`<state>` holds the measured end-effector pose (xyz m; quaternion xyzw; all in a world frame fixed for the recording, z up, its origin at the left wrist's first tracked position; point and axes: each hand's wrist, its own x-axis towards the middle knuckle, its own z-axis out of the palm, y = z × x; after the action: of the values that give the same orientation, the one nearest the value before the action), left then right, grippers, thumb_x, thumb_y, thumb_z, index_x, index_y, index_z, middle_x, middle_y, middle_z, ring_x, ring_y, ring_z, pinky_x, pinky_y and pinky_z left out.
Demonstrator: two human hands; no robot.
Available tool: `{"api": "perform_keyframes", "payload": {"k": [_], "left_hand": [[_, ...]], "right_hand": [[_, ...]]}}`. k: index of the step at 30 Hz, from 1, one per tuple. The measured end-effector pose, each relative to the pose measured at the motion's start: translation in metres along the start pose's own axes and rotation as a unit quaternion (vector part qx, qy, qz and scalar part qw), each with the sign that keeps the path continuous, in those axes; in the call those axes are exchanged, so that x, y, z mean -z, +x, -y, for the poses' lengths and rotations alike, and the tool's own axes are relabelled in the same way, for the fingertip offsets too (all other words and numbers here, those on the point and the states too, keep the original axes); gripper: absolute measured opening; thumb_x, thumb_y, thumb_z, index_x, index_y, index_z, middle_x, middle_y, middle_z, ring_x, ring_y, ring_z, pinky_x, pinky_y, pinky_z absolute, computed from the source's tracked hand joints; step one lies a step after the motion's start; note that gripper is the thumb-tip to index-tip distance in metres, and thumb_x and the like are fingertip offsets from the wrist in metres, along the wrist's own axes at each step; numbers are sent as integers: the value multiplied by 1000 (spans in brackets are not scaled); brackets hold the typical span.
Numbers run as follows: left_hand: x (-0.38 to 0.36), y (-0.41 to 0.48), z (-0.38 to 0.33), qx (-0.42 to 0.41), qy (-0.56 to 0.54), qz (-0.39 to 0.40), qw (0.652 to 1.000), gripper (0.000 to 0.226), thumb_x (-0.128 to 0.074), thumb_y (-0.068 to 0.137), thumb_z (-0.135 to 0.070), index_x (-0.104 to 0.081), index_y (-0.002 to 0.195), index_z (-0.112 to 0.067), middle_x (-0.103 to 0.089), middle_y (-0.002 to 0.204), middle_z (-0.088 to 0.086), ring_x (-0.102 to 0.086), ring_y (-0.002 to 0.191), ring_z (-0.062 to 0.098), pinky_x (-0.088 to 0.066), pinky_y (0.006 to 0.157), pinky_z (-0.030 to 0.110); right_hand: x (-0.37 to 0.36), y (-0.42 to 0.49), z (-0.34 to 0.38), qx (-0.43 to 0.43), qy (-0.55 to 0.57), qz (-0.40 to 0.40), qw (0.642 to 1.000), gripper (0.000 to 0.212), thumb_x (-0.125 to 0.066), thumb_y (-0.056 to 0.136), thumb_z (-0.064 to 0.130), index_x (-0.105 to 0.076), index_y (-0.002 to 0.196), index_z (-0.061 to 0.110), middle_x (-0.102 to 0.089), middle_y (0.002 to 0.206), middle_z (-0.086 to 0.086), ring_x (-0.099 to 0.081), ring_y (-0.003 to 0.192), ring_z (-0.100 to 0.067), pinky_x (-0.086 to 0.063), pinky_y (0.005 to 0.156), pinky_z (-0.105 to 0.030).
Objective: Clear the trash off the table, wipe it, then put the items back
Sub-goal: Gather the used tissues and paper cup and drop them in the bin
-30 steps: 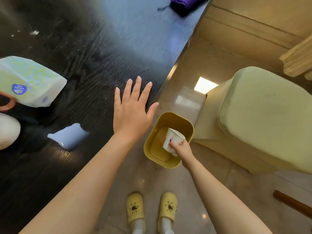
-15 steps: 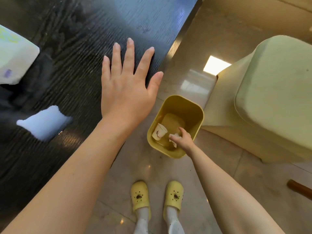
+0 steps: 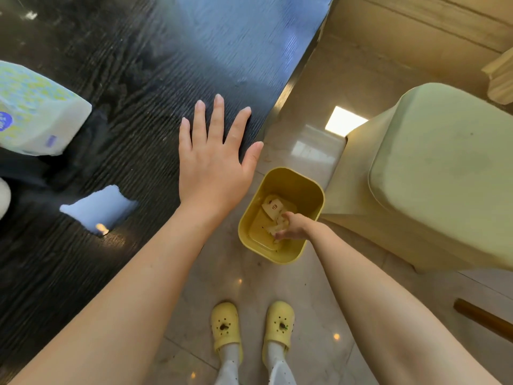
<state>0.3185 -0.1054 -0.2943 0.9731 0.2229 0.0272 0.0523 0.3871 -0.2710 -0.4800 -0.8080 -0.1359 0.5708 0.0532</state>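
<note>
My left hand (image 3: 213, 162) lies flat, fingers spread, on the black wooden table (image 3: 138, 65) near its right edge. My right hand (image 3: 293, 227) reaches down into the yellow trash bin (image 3: 280, 252) on the floor beside the table. A white paper cup (image 3: 273, 208) lies on its side at the bin's bottom, apart from the fingers. A crumpled pale scrap (image 3: 277, 227) sits right at my right fingertips; blur hides whether they pinch it. A torn light-blue paper piece (image 3: 97, 208) lies on the table left of my left wrist.
A tissue pack (image 3: 36, 115) rests on the table at the far left, with a white object (image 3: 3, 195) below it at the frame edge. A pale green padded seat (image 3: 444, 176) stands right of the bin. A wooden stick (image 3: 483, 319) lies on the tiled floor.
My right hand let go of the paper cup, which dropped into the bin, and the hand sank deeper inside. My left hand stayed flat on the table.
</note>
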Motion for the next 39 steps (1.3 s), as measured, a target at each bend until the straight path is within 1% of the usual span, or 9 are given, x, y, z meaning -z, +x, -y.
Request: {"api": "perform_keyframes", "payload": {"k": [3,6,10,16,20,23,29,34,39], "left_hand": [[0,0,0,2,7,8,1000,60,-20,94,-54,-17,148,-29,-11,159,12,-5,146,33,-6,117,50],[1,1,0,1,11,18,1000,60,-20,94,-54,-15,149,-29,-9,159,12,-4,146,33,-5,117,50],[5,2,-2,1,21,55,998,62,-21,95,-53,-7,150,-28,-2,160,12,2,146,33,-1,117,49],[26,9,-8,-10,92,147,985,69,-24,96,-52,8,149,-23,9,158,18,7,145,39,-5,117,53],[55,17,-16,22,33,216,976,66,-37,96,-43,-5,150,-22,2,159,14,1,146,34,-12,117,53],[85,16,-19,39,-2,222,974,65,-47,94,-36,-16,149,-19,-6,159,12,-9,146,31,-19,114,53],[160,8,-3,29,-71,296,952,54,-48,94,-32,-33,143,-14,-30,153,10,-28,140,29,-30,112,44],[232,-11,11,38,-65,285,956,47,-45,95,-34,-44,137,-14,-49,141,6,-46,128,22,-38,103,34],[282,-50,36,85,-80,272,955,40,-44,94,-34,-51,130,-18,-56,132,3,-52,119,20,-40,97,31]], "right_hand": [[21,-21,8,14,-126,20,992,82,-67,80,47,-27,146,21,-41,145,-7,-45,130,-32,-41,107,-46],[46,-46,19,24,-186,34,982,82,-67,77,50,-29,145,23,-42,145,-3,-45,130,-32,-39,108,-48],[81,-86,35,18,-209,22,978,75,-64,78,56,-39,141,23,-49,137,-3,-51,122,-32,-44,104,-46],[134,-164,62,30,-227,-5,973,78,-60,79,60,-38,142,22,-46,142,-6,-49,126,-33,-46,101,-46],[153,-211,79,60,-235,-22,970,71,-56,84,56,-39,142,19,-47,143,-7,-49,127,-31,-45,103,-46],[163,-247,94,77,-241,-32,967,69,-56,86,53,-40,142,16,-50,140,-7,-54,121,-28,-48,99,-43],[174,-323,124,102,-267,-53,957,64,-54,86,53,-46,137,15,-54,135,-5,-59,115,-25,-50,96,-41],[173,-381,164,133,-316,-64,937,63,-53,87,53,-46,137,14,-56,134,-6,-60,114,-25,-50,93,-40],[157,-413,208,158,-374,-55,912,64,-52,88,54,-45,138,15,-55,136,-6,-60,116,-25,-49,99,-45]]}}
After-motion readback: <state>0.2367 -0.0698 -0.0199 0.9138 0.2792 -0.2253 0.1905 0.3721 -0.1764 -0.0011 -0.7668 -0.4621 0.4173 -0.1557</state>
